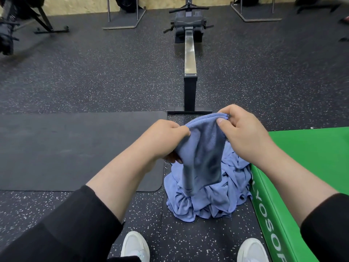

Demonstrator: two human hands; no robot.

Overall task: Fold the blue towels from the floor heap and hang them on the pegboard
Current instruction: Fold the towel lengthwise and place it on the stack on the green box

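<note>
Head view: our left hand (166, 140) and right hand (243, 133) pinch 1 soft blue towel (202, 156) above the crumpled floor heap (205, 203) — we should find matching corners, pull taut, then fold.

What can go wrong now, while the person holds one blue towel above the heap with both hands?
1. The lower end of the held towel hangs close over the heap; it may catch another towel and drag it up.
2. The right hand only pinches the top edge near a corner, while the left hand grips the side, so the fold may come out uneven.
3. The heap lies just ahead of the white shoes, so a step forward might tread on it.
</note>
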